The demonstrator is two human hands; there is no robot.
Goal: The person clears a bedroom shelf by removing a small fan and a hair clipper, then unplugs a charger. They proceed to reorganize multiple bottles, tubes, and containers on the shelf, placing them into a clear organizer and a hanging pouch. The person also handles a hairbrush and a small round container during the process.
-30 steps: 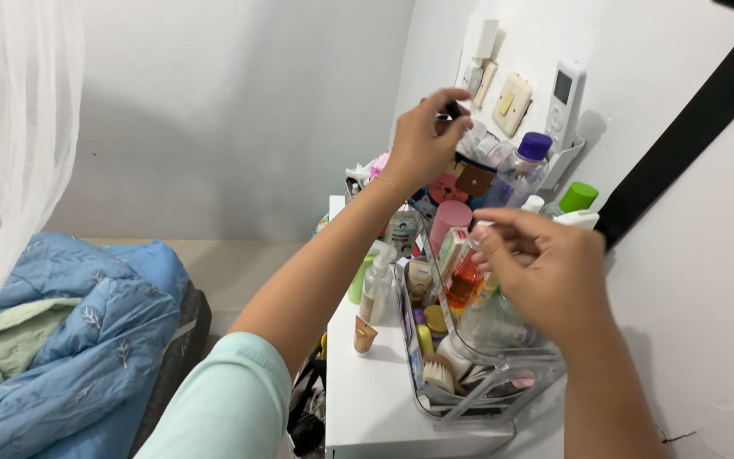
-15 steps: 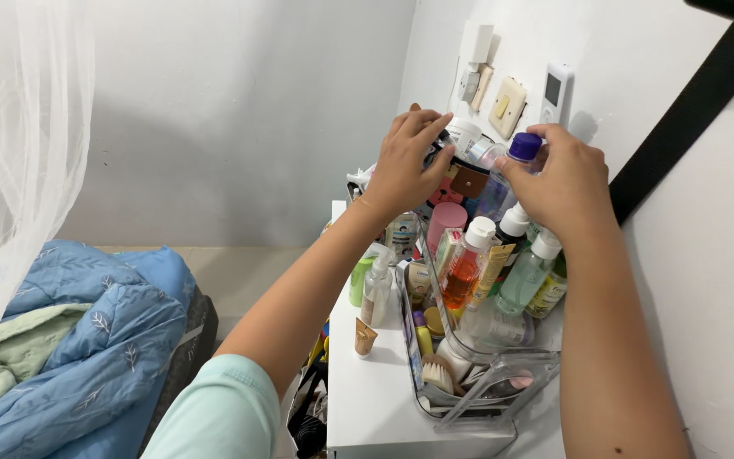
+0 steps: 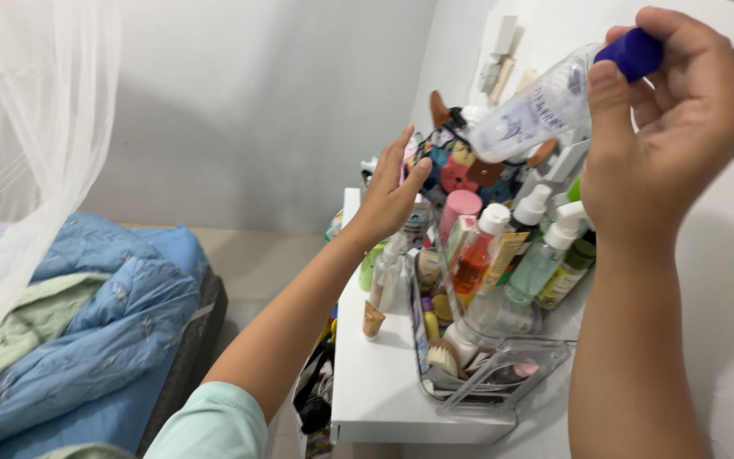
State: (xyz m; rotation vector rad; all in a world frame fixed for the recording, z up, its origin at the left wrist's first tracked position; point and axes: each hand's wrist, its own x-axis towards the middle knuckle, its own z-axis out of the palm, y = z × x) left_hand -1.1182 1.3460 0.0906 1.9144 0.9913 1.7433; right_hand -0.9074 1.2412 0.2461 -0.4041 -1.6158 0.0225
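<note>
**Clear bottle raised above a crowded white shelf**

A small white shelf stood against a pale wall in a room corner, packed with toiletries. Above it, the right hand was closed around the purple cap of a clear plastic bottle, holding it tilted in the air with its base pointing left and down, well above the other containers. The left hand was open, fingers spread, holding nothing, just beside a heap of coloured fabric items at the back of the shelf. Below the hands stood a pink tube, an orange bottle and 2 greenish pump bottles, near one another. A clear plastic organiser held small items at the shelf's front. To the left lay a blue quilt under white netting.
</note>
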